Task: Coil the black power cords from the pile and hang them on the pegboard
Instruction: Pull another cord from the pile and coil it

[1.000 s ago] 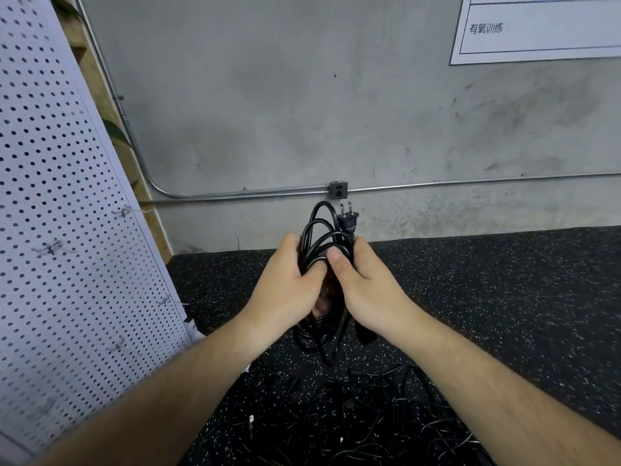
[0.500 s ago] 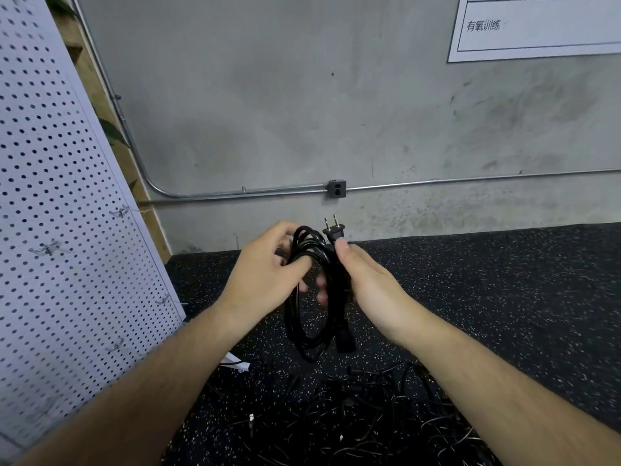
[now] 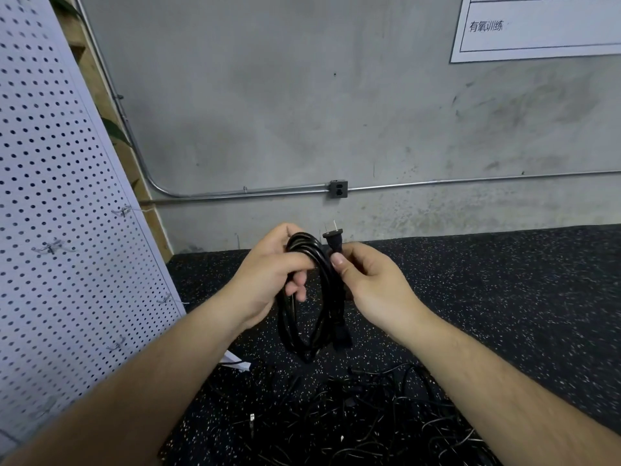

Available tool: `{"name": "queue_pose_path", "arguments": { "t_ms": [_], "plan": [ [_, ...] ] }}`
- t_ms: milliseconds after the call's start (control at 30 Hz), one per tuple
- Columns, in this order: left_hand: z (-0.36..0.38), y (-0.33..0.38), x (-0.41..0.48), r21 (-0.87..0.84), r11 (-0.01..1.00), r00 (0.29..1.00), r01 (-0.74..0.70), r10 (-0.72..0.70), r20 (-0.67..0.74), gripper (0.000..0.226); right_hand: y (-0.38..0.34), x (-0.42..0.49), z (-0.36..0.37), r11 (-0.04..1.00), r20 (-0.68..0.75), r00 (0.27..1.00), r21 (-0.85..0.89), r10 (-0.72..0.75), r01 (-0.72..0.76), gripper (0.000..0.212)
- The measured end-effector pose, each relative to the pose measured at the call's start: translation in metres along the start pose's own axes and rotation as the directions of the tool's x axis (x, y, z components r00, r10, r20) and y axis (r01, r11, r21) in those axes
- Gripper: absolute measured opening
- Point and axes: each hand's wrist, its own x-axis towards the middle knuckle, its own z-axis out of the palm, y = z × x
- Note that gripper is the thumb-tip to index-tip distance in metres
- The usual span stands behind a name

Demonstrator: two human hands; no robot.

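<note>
Fingers of my left hand (image 3: 265, 277) curl round the top of the coiled black power cord (image 3: 331, 297); my right hand (image 3: 373, 287) pinches it just below its black two-pin plug (image 3: 333, 238), prongs up. The coil hangs above the tangled pile of black cords (image 3: 386, 408) on the speckled black floor (image 3: 504, 297), near the white perforated pegboard (image 3: 67, 230) at its left edge.

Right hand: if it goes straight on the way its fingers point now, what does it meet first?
The right hand points at the coiled cord it pinches; just beyond that, probably the left hand.
</note>
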Motion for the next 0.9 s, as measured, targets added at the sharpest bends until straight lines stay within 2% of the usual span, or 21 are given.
{"name": "queue_pose_path", "arguments": {
  "t_ms": [67, 133, 200, 267, 367, 500, 633, 767, 833, 900],
  "plan": [
    [-0.003, 0.002, 0.001, -0.073, 0.995, 0.997, 0.074, -0.075, -0.009, 0.017, 0.0, 0.0, 0.002, 0.998, -0.042, 0.999, 0.056, -0.007, 0.009, 0.018],
    [-0.005, 0.001, 0.006, -0.059, 0.989, 0.981, 0.138, -0.145, -0.126, 0.02, -0.004, -0.001, 0.002, 0.977, -0.058, 0.997, 0.204, -0.049, 0.06, 0.02],
    [-0.006, -0.002, 0.01, -0.034, 0.982, 0.955, 0.187, -0.19, -0.228, 0.021, -0.008, -0.002, -0.001, 0.952, -0.005, 0.987, 0.266, -0.158, 0.153, 0.027],
    [-0.008, -0.005, 0.012, -0.04, 0.977, 0.938, 0.208, -0.21, -0.276, 0.024, -0.013, -0.004, -0.002, 0.963, 0.125, 0.96, 0.14, -0.249, 0.232, 0.03],
    [-0.009, -0.008, 0.011, -0.038, 0.986, 0.956, 0.164, -0.168, -0.241, 0.013, -0.013, -0.007, 0.002, 0.968, 0.279, 0.942, -0.11, -0.187, 0.224, 0.029],
    [-0.012, -0.006, 0.014, -0.018, 0.987, 0.968, 0.16, -0.161, -0.193, 0.021, -0.014, -0.006, 0.0, 0.943, 0.221, 0.971, -0.292, -0.096, 0.159, 0.019],
    [-0.014, -0.004, 0.014, -0.036, 0.985, 0.977, 0.17, -0.174, -0.127, 0.013, -0.019, -0.003, -0.002, 0.908, 0.219, 0.972, -0.384, -0.085, 0.166, 0.018],
    [-0.015, 0.0, 0.012, -0.128, 0.969, 0.973, 0.21, -0.22, -0.068, 0.009, -0.015, -0.001, 0.0, 0.857, 0.203, 0.975, -0.484, -0.089, 0.179, 0.021],
    [-0.013, -0.001, 0.011, -0.033, 0.986, 0.983, 0.165, -0.167, -0.081, 0.015, -0.013, 0.0, 0.0, 0.833, 0.185, 0.979, -0.525, -0.09, 0.176, 0.021],
    [-0.009, -0.003, 0.007, 0.126, 0.987, 0.992, 0.096, -0.085, -0.092, 0.009, -0.012, 0.001, 0.0, 0.804, 0.153, 0.983, -0.569, -0.102, 0.171, 0.022]
  ]
}}
